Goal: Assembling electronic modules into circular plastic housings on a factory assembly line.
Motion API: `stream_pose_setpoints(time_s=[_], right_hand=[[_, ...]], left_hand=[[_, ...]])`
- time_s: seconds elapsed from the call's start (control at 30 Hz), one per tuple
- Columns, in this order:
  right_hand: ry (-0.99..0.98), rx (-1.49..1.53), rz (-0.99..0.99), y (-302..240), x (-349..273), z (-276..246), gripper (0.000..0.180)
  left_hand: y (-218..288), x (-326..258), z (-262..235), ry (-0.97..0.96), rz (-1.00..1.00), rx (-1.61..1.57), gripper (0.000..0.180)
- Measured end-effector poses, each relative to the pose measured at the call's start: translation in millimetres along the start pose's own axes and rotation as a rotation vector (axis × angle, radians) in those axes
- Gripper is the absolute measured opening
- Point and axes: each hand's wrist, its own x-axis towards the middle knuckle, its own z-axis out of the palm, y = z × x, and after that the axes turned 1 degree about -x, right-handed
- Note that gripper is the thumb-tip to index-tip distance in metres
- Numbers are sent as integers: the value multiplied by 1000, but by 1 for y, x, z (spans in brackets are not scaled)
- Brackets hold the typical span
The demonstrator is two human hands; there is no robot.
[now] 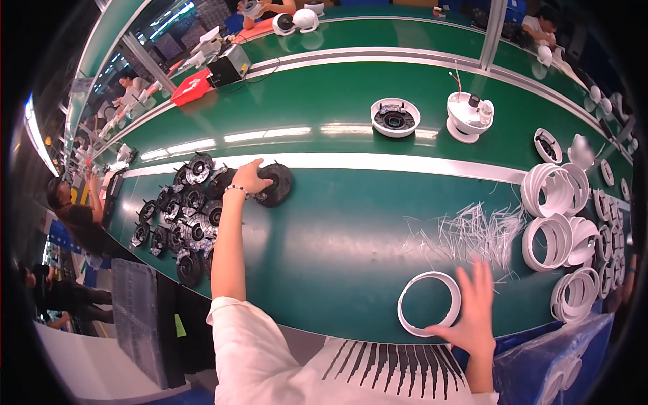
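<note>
Left hand grasping black disc-shaped part by its edge beside dark-part pile, right hand spread, thumb at white ring near green bench front edge, so a careless nudge could knock the ring off

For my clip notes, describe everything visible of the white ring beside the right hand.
The white ring is a smooth round band, seemingly plastic, with the green table showing through its open middle. It appears to lie flat by the table's near edge, nearer the camera than the thin white strips. The right hand is spread at its right side, thumb at its lower rim; contact is hard to tell.
</note>
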Motion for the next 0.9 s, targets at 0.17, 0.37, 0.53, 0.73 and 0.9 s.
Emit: stream_pose_setpoints(time_s=[0.17, 0.37, 0.53, 0.73, 0.9], right_hand=[[-449, -66, -48, -16, 14, 23, 104], [-132, 227, -27, -1, 12, 29, 106], [153, 1430, 215, -1, 31, 38, 107], [216, 1409, 179, -6, 36, 50, 103], [90, 798, 32, -6, 27, 42, 124]], left_hand=[[11, -3, 9, -9, 5, -53, 62], [65, -59, 31, -168, -28, -1343, 17], [176, -152, 66, -320, 26, -1967, 36], [221, -207, 109, -538, 246, -1732, 55], [211, -201, 92, -1119, 285, -1768, 72]])
